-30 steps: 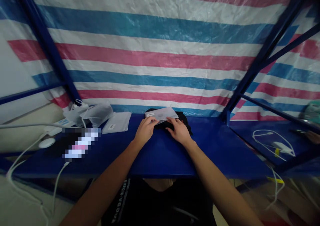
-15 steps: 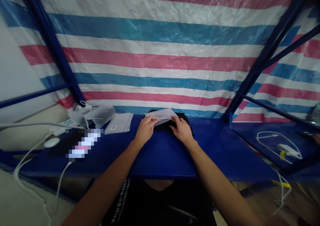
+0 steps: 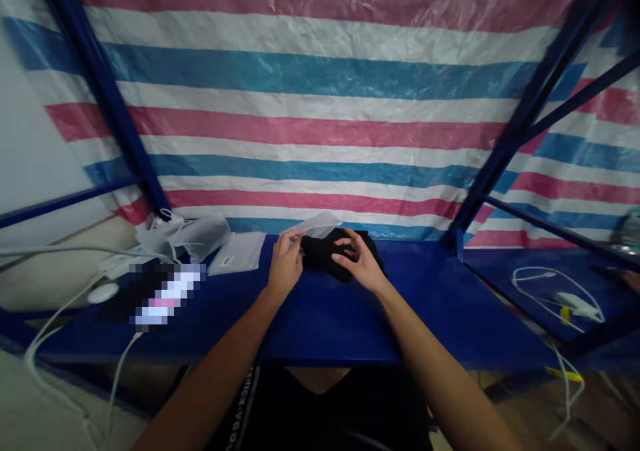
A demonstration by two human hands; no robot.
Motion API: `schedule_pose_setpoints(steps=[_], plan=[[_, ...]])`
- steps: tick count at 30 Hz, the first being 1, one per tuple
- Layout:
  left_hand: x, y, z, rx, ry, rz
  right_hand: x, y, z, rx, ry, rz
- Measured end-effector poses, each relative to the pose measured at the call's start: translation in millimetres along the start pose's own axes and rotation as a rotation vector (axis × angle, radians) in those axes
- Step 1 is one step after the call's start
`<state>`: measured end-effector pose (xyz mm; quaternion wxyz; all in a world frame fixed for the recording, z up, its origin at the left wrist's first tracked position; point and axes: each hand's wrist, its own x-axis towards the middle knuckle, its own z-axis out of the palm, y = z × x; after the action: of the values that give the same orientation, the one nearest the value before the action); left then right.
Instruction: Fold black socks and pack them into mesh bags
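A translucent plastic bag is pinched in my left hand, its far end slanting up behind the black cloth. Dark and bunched, the black cloth lies on the blue table between my hands, its left end close to my left fingertips. My right hand rests over the right part of the cloth with fingers spread and curved. Part of the cloth is hidden beneath that hand. To the left lies a flat stack of translucent bags with a small white label.
Crumpled clear plastic and a white power strip sit at the back left. A blurred-out phone on a white cable lies nearer. Blue posts frame the table. White cables and a charger lie right.
The plastic bag has left my right hand and moved back and left, held by my left hand. My right hand has spread onto the black cloth, which is now more exposed.
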<state>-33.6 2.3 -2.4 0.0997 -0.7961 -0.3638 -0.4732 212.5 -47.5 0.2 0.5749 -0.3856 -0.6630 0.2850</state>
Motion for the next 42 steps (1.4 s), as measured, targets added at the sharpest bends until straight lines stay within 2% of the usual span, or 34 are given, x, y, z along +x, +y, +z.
schedule_pose_setpoints(steps=[3,6,10,12,14,15,16,19,20,21,22,24,26,28,30,32,37,42], plan=[[0,8,3.7,0.020,0.036,-0.011,3,9,7,-0.042,0.170,0.049],[-1,16,4.7,-0.006,0.037,0.012,4,13,11,-0.092,0.260,0.056],[-6,37,0.8,-0.213,-0.133,0.137,5,11,15,-0.142,0.378,0.032],[-8,47,-4.0,-0.363,-0.266,0.167,6,10,17,-0.135,0.385,0.011],[-7,52,-10.0,-0.494,-0.326,0.140,6,10,18,-0.119,0.356,-0.004],[-5,51,-12.8,-0.518,-0.287,0.092,6,9,18,-0.108,0.338,-0.001],[-2,48,-15.3,-0.505,-0.199,0.023,5,8,18,-0.094,0.319,0.009],[9,30,-20.0,-0.377,0.151,-0.254,3,3,17,-0.051,0.261,0.028],[13,22,-20.7,-0.387,0.217,-0.361,3,2,17,-0.037,0.234,0.021],[16,16,-21.1,-0.460,0.231,-0.472,2,0,17,-0.023,0.203,0.008],[18,11,-21.4,-0.591,0.195,-0.581,1,-2,18,-0.012,0.170,-0.007],[19,7,-21.4,-0.919,0.016,-0.759,1,-5,19,-0.003,0.125,-0.017],[17,11,-20.3,-1.155,-0.160,-0.863,1,-6,22,-0.008,0.136,-0.012],[13,19,-17.5,-1.259,-0.242,-0.908,1,-6,26,-0.018,0.202,-0.021],[10,28,-13.6,-1.326,-0.277,-0.927,1,-6,30,-0.022,0.259,-0.032],[8,33,-10.3,-1.378,-0.298,-0.941,0,-7,32,-0.001,0.255,-0.005],[8,28,-9.7,-1.427,-0.275,-1.036,-6,-15,31,0.105,0.019,0.095],[5,22,-11.7,-1.424,-0.283,-1.078,-12,-17,30,0.050,-0.197,0.064]])
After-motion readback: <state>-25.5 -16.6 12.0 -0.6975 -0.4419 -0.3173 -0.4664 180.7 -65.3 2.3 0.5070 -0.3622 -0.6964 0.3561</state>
